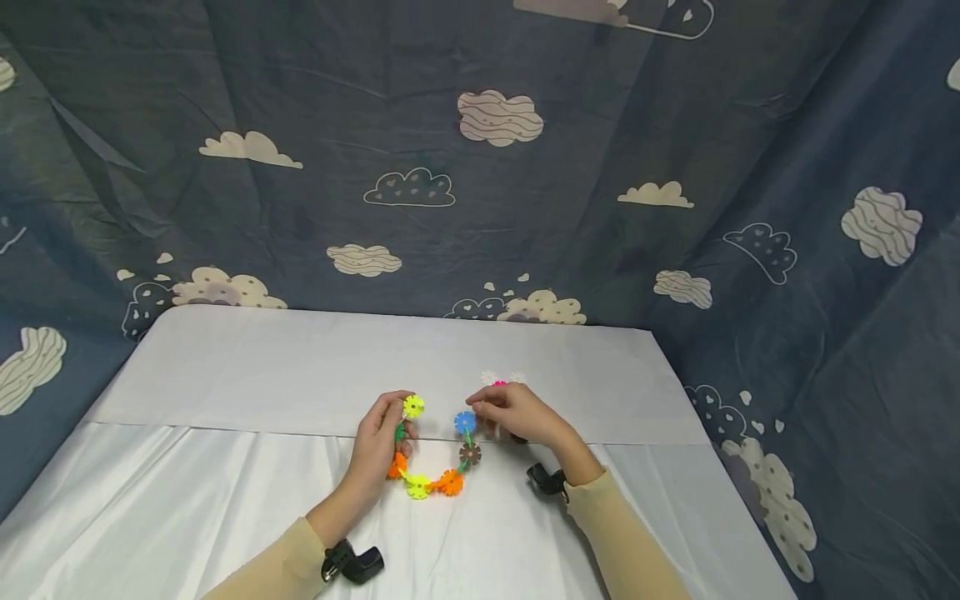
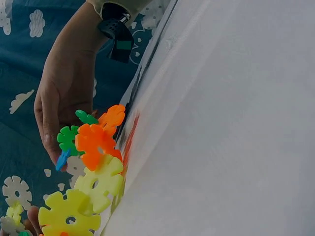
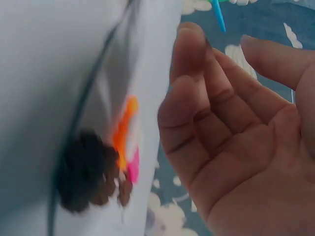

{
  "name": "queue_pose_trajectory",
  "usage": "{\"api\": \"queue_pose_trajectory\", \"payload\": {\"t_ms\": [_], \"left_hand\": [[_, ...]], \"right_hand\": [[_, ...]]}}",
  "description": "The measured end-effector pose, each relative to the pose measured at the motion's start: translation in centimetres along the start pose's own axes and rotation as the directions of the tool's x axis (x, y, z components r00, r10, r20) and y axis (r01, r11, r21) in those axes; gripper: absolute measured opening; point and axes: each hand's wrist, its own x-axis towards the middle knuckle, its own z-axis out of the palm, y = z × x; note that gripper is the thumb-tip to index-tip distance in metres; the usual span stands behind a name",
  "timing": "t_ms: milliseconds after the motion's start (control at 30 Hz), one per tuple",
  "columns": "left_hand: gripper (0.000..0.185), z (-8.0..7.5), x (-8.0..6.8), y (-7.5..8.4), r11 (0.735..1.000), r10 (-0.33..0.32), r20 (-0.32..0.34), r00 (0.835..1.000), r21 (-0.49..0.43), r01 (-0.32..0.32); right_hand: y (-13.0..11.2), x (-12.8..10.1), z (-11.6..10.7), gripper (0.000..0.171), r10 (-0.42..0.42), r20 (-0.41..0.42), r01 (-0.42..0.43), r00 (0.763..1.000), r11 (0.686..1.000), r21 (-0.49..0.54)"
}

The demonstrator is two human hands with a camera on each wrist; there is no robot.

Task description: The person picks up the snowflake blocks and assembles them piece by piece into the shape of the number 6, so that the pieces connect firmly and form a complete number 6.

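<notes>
A curved chain of flower-shaped plastic discs, in yellow, green, orange, brown and blue, hangs in front of me. My left hand (image 1: 375,446) holds its left end, beside an upper yellow disc (image 1: 413,406). In the left wrist view, yellow and orange discs (image 2: 70,216) fill the foreground, with a bit of my left fingers (image 2: 33,219) at the lower edge. My right hand (image 1: 517,412) is beside the blue disc (image 1: 465,422) at the other end. From the right wrist view, its fingers (image 3: 184,105) are loosely bent, thumb apart, with nothing between them.
Behind and below my right hand, loose discs lie on the white-covered table (image 1: 300,358): pink ones (image 1: 499,383) with white ones, and dark brown ones (image 3: 83,172) beside orange. A dark cloud-patterned curtain (image 1: 420,150) surrounds the table's back and sides.
</notes>
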Motion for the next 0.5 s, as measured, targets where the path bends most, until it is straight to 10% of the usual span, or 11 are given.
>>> {"api": "queue_pose_trajectory", "payload": {"t_ms": [267, 500], "left_hand": [[0.036, 0.0, 0.0, -0.1, 0.999, 0.037, 0.017, 0.999, 0.017, -0.037], [0.036, 0.1, 0.1, -0.2, 0.999, 0.027, 0.012, 1.000, 0.046, -0.028]], "right_hand": [[1.5, -0.7, -3.6, 0.032, 0.078, -0.230, -0.066, 0.970, 0.996, 0.058], [3.5, -0.5, -4.1, 0.024, 0.150, -0.228, -0.174, 0.962, 0.980, -0.092]]}}
